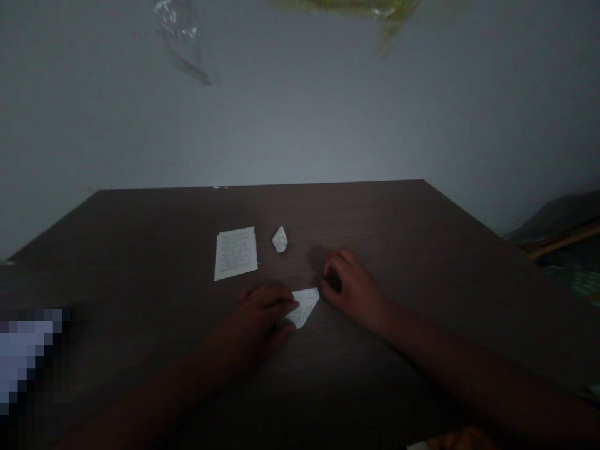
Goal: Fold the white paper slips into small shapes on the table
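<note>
A small folded piece of printed white paper (305,306) lies on the dark brown table, pointed at its right corner. Over its left part rests my left hand (262,312), fingers on top and thumb along the near edge, closed on it. My right hand (349,284) is at the paper's right corner, its thumb beside that tip. Its fingers curl toward the thumb with a dark hollow between, and anything held there is hidden. Beyond my hands sit a flat stack of printed paper (236,253) and a small folded paper shape (280,240).
The wood-grain table (375,225) meets a pale wall (300,125) at its far edge. A pixelated bright object (23,356) lies at the left. Dark, cluttered items (562,237) stand beyond the right edge. An orange-brown item (454,440) shows at the bottom.
</note>
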Demonstrator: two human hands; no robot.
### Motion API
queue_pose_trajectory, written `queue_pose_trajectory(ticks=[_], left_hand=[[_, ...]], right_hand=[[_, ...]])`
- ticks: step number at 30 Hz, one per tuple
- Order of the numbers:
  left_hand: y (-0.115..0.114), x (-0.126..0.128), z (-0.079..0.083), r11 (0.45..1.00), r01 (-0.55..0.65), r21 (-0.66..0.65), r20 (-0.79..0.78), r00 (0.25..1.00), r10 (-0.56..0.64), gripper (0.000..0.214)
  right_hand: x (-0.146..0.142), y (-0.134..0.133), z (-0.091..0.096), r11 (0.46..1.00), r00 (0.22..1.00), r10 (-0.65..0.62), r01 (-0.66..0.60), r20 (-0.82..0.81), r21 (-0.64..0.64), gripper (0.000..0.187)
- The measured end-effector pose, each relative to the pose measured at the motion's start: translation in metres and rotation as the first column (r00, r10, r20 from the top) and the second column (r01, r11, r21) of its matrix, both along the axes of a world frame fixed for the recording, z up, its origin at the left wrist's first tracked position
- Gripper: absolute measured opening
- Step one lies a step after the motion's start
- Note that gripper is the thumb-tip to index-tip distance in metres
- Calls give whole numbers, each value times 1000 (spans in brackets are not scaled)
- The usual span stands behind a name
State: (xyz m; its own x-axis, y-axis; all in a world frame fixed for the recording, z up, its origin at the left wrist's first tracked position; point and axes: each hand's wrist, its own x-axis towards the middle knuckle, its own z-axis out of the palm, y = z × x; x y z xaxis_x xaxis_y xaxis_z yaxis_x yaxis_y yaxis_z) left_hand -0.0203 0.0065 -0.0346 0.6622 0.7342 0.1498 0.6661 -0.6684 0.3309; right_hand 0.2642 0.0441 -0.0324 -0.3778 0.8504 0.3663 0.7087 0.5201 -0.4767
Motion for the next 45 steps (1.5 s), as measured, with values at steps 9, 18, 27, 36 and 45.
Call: queue_pose_trajectory(ticks=[9, 18, 27, 36, 45], left_hand=[[2, -10, 3, 999, -6, -46, 85, 996, 10, 29], [8, -26, 14, 981, 58, -187, 60, 997, -47, 44], [2, -20, 22, 988, 46, -148, 28, 999, -42, 44], [7, -24, 28, 978, 107, -178, 65, 993, -97, 48], [21, -25, 27, 973, 229, -36, -10, 973, -229, 47]], right_hand=[[-12, -34, 9, 903, 837, 385, -429, 390, 29, 14], [-14, -41, 20, 913, 814, 396, -397, 425, -89, 28], [-10, -42, 20, 900, 831, 434, -418, 349, -124, 32], [-2, -36, 30, 859, 788, 511, -475, 342, -189, 40], [-3, -40, 25, 860, 762, 502, -492, 409, -137, 50]])
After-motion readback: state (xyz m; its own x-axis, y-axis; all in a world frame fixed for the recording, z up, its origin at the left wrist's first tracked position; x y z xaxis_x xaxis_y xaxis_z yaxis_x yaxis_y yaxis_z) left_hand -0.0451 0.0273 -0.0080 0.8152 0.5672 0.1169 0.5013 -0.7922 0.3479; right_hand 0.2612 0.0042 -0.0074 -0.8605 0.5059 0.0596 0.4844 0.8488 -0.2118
